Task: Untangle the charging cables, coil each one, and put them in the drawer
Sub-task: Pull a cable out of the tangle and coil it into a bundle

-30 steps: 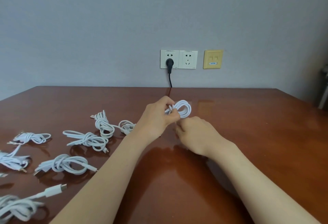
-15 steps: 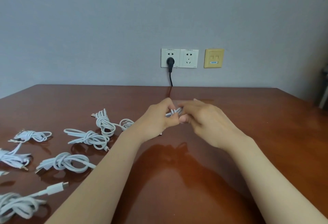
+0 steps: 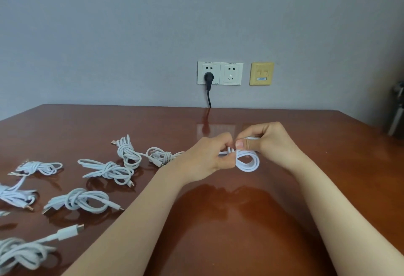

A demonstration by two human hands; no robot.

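The fingers [image 3: 260, 131] of the right hand [image 3: 271, 144] are curled tight, with the thumb pressed against them, pinching a strand of the thin white charging cable [image 3: 248, 163]. Which end or turn they hold is hidden behind the thumb. The left hand [image 3: 207, 155] has its fingers [image 3: 223, 142] closed in a fist around the gathered strands at the coil's left side, so only short bits of white show between the knuckles. The coil's round loop hangs out below both hands, over the glossy reddish-brown wooden table [image 3: 306, 188]. Whether it touches the top cannot be told.

To the left, well apart from the hands, knotted white cable bundles [image 3: 107, 169] lie scattered on the table. The nearest one is partly covered by the left wrist, and two are cut off by the left edge. The lower-left bundle [image 3: 19, 251] is blurred and sends out one white connector [image 3: 79, 228].

On the grey wall behind are a white double wall socket [image 3: 219, 73] with a black plug [image 3: 208, 78] in it, and a yellow faceplate [image 3: 261, 76] whose label is too small to read. A dark object [image 3: 397, 109] at the right edge is cut off and unclear.
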